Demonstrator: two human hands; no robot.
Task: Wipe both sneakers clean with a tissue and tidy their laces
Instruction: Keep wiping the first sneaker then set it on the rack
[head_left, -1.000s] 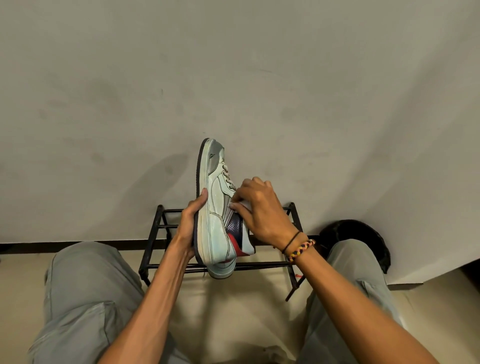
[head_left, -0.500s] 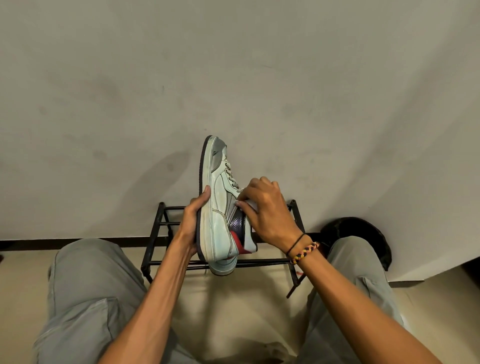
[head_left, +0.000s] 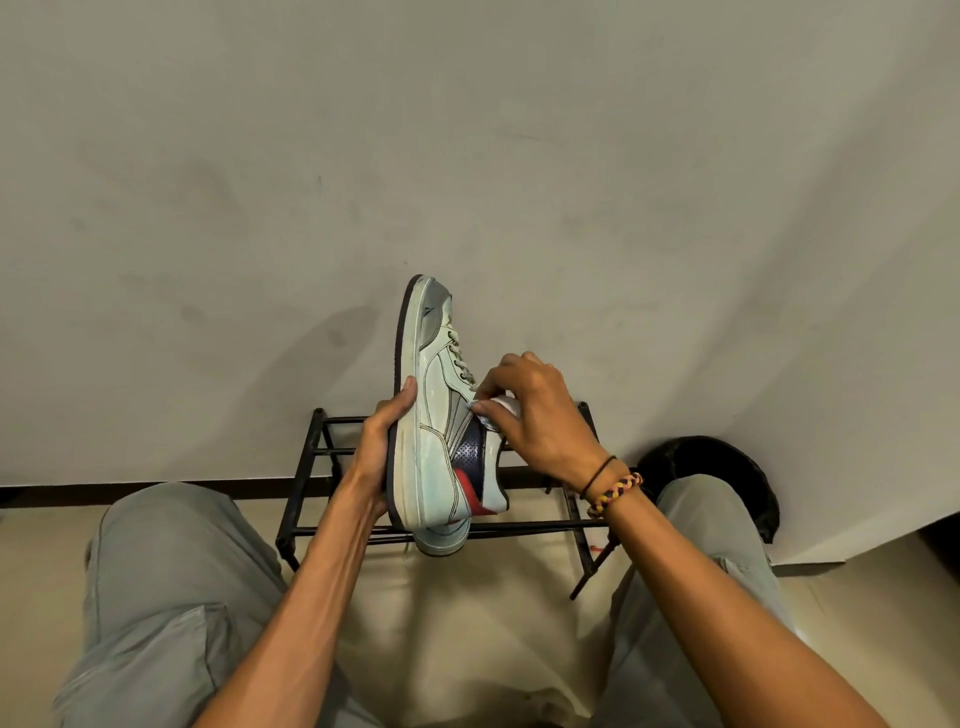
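Observation:
A pale mint sneaker (head_left: 434, 415) with grey, navy and red panels is held upright, toe pointing up, dark sole facing left. My left hand (head_left: 382, 447) grips it along the sole. My right hand (head_left: 535, 415) pinches a white tissue (head_left: 501, 408) against the sneaker's side, just below the laces (head_left: 462, 358). Part of a second sneaker (head_left: 441, 538) shows under the held one, on the rack's front bar.
A black metal shoe rack (head_left: 311, 467) stands against the wall in front of my knees. A black round object (head_left: 711, 467) sits by the wall at the right. My grey-trousered legs flank a beige floor (head_left: 467, 623).
My right hand has slid with the tissue up the sneaker's side toward the laces. The sneaker stays upright in my left hand, shifted slightly.

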